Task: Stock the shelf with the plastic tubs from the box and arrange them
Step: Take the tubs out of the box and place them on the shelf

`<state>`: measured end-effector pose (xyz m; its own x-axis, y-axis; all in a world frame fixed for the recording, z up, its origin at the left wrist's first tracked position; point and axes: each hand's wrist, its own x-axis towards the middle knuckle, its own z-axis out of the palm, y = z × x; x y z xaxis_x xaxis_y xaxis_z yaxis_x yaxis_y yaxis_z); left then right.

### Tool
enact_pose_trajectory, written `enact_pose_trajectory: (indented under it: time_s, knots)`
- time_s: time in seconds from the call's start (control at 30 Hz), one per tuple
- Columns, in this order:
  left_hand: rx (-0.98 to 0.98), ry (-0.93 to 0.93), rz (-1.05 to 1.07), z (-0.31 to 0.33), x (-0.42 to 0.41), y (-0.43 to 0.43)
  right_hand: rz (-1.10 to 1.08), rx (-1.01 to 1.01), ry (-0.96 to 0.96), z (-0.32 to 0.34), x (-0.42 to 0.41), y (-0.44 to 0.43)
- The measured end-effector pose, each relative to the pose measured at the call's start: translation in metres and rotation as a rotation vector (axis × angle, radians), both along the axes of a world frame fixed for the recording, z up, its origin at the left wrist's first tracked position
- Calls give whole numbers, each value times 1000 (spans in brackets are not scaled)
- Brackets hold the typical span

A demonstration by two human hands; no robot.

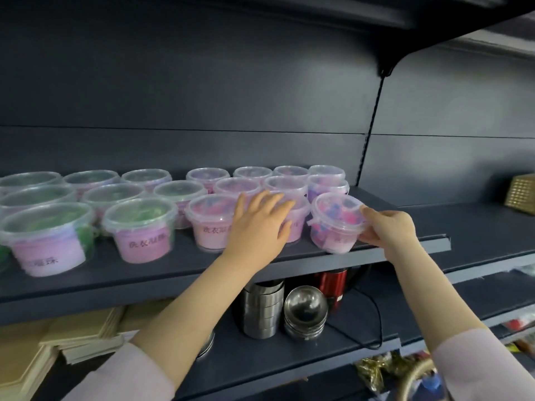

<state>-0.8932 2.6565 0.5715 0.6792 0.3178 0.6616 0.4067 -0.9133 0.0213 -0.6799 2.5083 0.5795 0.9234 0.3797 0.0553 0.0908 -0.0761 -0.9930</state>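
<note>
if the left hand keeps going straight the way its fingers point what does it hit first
The left hand points up and right, into the shelf. Its fingertips already lie over a front-row pink tub; next in that line is probably the middle-row tub behind it, though depth is hard to judge here.

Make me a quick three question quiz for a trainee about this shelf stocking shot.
1. True or false: the right hand holds a tilted tub at the right end of the front row.
2. Which hand rests on a front-row tub? A) left hand B) right hand
3. Fill in: the shelf below holds stacked metal ____.

Key: 1 true; 2 A; 3 bowls
</note>
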Motion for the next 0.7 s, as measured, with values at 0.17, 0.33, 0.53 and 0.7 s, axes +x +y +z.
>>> enact_pose_trajectory:
  time_s: [0.17, 0.33, 0.53, 0.7]
  knots:
    - [-4, 27, 112, -10, 25, 3, 256, -197, -389, 3, 23, 2]
    - [53, -84, 103, -14, 30, 5, 388, -190, -472, -3, 40, 7]
    - [61, -119, 118, -12, 31, -2, 404, -149, -475, -10, 50, 26]
    - [13, -122, 137, -10, 33, -5, 390, -202, -621, -11, 56, 31]
